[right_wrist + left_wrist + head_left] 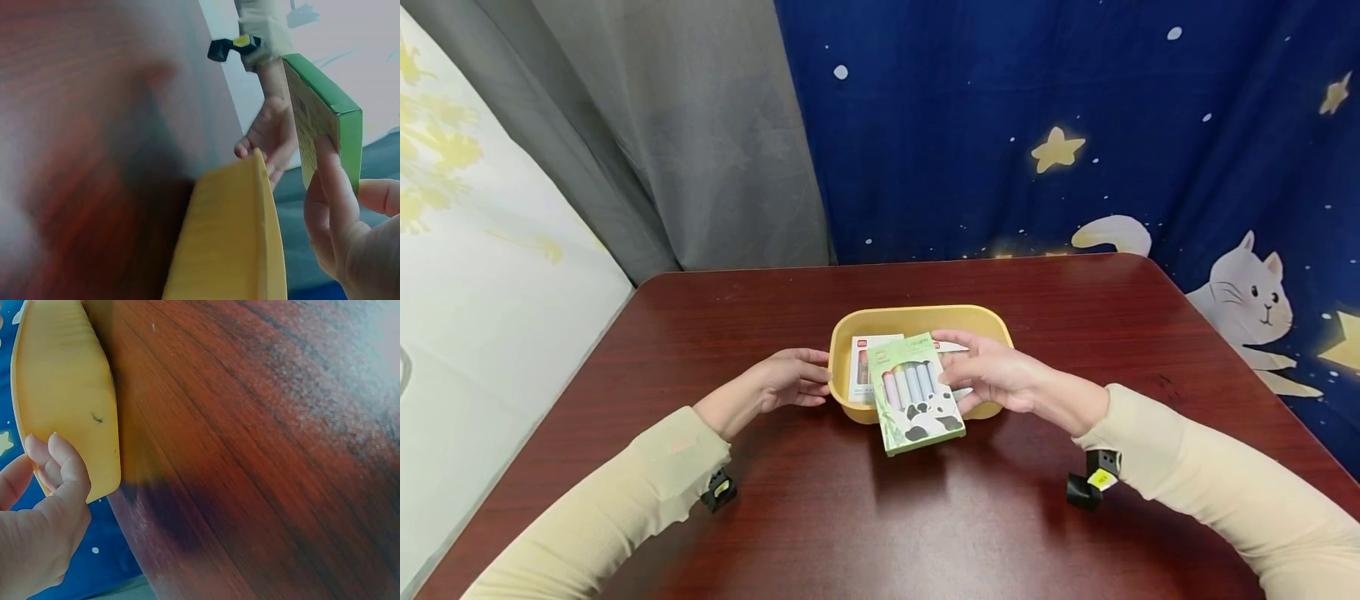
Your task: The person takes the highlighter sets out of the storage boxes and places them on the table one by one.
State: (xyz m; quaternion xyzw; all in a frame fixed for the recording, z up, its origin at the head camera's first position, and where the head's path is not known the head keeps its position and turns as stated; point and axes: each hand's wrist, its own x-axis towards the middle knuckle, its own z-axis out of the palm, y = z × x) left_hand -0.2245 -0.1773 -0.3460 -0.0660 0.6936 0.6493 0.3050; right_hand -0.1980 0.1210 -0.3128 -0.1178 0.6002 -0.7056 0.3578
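Note:
My right hand [992, 371] holds a green box of markers [917, 396] by its right side, thumb on one face and fingers on the other. Pandas and pastel pens show on its front. The box is tilted above the front of a yellow plastic basket [917, 315]; the right wrist view shows the green box [351, 147] edge-on. At the basket's left end, my left hand [786, 379] touches the rim and outer wall with loosely bent fingers. Inside lies a white box [862, 387], partly hidden by the green one.
The basket stands on a dark red-brown wooden table [775, 517]. Another white item [953, 347] in the basket is mostly covered by my right hand. Behind the table hang a grey curtain [700, 150] and a blue curtain [940, 150] with stars and a cat.

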